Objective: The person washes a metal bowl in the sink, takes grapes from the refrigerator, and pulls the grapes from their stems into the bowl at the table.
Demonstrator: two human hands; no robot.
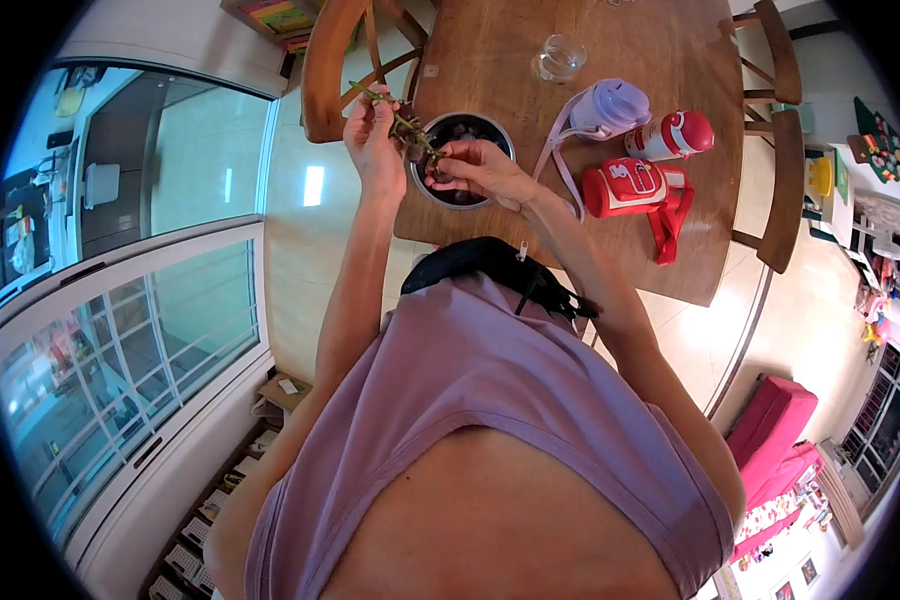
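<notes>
My left hand [375, 140] is closed around the green stem of a grape bunch [406, 128], holding it up at the left rim of a metal bowl [511, 139]. A few dark grapes still hang on the stem's lower end. At that end, my right hand [480, 168] is above the bowl with its fingers pinched on a dark grape [440, 177]. Loose dark grapes [467, 131] lie inside the bowl, partly hidden by my right hand. The bowl stands near the front left edge of the wooden table [480, 60].
Right of the bowl are a lilac bottle [610, 108] with a strap, a red and white bottle [670, 136] and a red bottle [625, 187] lying down. A clear glass [561, 58] stands farther back. Wooden chairs [322, 75] flank the table.
</notes>
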